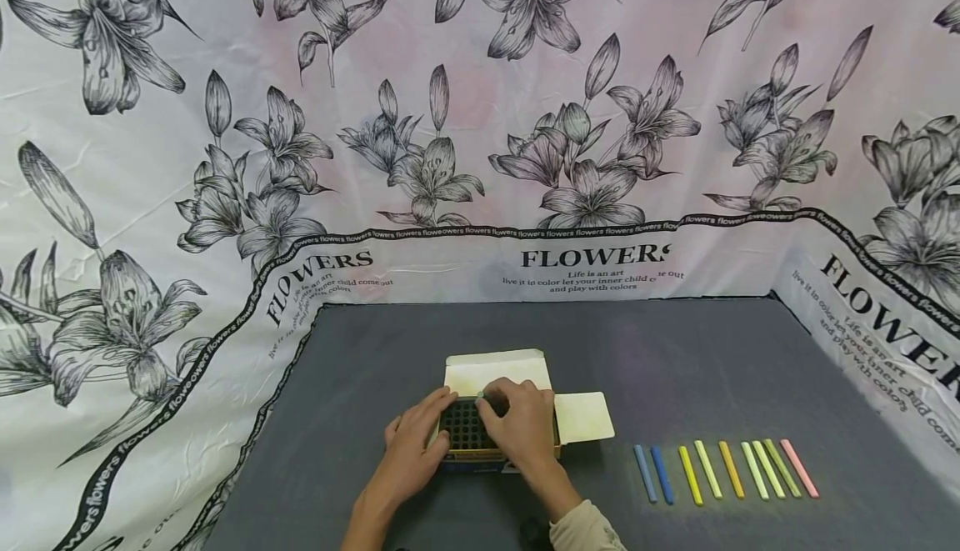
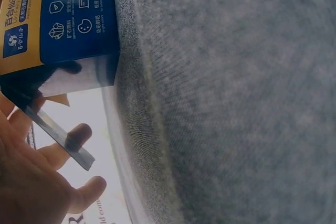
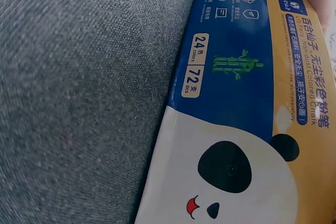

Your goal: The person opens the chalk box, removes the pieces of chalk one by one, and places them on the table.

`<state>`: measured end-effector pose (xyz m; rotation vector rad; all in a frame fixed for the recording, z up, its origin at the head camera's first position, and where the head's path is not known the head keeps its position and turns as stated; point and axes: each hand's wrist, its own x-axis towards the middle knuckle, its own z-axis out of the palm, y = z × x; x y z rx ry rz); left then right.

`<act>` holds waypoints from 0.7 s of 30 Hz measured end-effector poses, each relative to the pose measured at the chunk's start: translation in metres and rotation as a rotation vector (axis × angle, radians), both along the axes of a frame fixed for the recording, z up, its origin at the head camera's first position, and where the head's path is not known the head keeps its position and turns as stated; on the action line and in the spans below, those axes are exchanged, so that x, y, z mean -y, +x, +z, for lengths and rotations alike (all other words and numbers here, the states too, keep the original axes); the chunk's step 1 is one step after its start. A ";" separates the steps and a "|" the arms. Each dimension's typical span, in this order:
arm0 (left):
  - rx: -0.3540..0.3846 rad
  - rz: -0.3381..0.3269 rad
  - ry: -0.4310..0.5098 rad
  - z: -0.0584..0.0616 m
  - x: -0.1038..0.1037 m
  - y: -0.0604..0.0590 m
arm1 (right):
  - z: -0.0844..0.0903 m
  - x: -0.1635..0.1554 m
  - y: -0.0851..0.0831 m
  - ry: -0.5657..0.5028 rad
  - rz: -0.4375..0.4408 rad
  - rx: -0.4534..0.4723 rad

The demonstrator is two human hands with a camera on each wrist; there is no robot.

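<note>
A chalk box point(image 1: 495, 454) stands with its lid raised at the back, and a dark holder point(image 1: 463, 424) full of round holes shows inside. At its left side, my left hand point(image 1: 408, 451) holds the box between thumb and fingers. A side flap point(image 2: 65, 139) juts out among those fingers in the left wrist view. My right hand point(image 1: 525, 426) reaches over the holder and pinches a chalk stick point(image 1: 481, 395); only a small pale green end of it shows. The blue and yellow box front with a panda point(image 3: 231, 166) fills much of the right wrist view.
On the dark grey tabletop point(image 1: 360, 343), several chalk sticks lie in a row to the right of the box, from blue point(image 1: 662, 474) through yellow and green to pink point(image 1: 799, 468). An open flap point(image 1: 585, 418) extends from the box's right side. A flower-printed cloth point(image 1: 450, 267) hangs behind.
</note>
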<state>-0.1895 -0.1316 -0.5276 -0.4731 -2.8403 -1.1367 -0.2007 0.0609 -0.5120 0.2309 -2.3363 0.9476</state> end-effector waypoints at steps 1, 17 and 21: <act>0.001 0.001 0.000 0.000 0.000 0.000 | 0.000 0.000 0.000 -0.010 0.010 -0.004; 0.009 -0.001 0.012 0.000 -0.001 0.001 | 0.011 -0.007 0.002 -0.182 0.096 -0.021; -0.003 0.001 0.008 0.000 -0.001 0.001 | 0.017 -0.012 0.002 -0.221 0.112 -0.048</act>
